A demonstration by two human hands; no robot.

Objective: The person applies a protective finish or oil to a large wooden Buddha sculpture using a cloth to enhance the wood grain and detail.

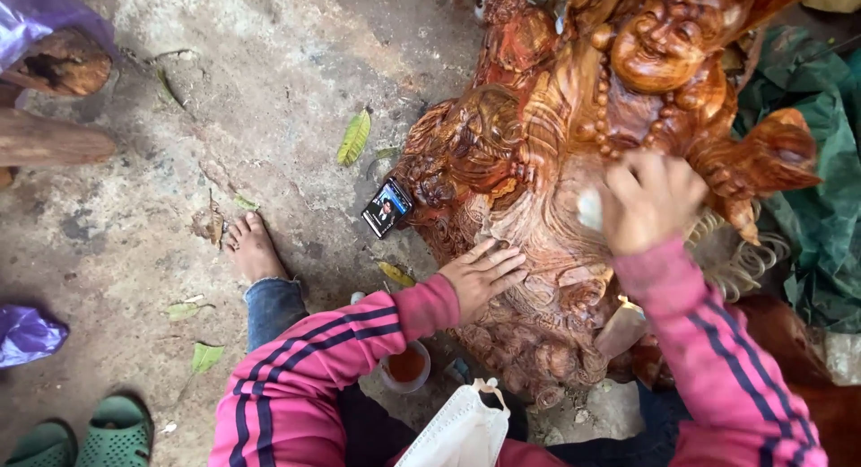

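A large reddish-brown carved wooden statue [547, 153] of a laughing figure with a bead necklace lies before me. My left hand [482, 277] rests flat on its lower carved part, fingers spread. My right hand [647, 200] is closed around a small pale piece [589, 209], maybe sandpaper or a cloth, pressed against the statue's belly. Both arms wear pink sleeves with dark stripes.
A phone [387, 208] with a lit screen leans against the statue's left side. A small cup of orange liquid [406, 366] stands near my knee. My bare foot [252, 248], green sandals [85, 436], a white face mask [462, 428], green tarp [816, 198], logs [54, 68] and leaves lie on the concrete floor.
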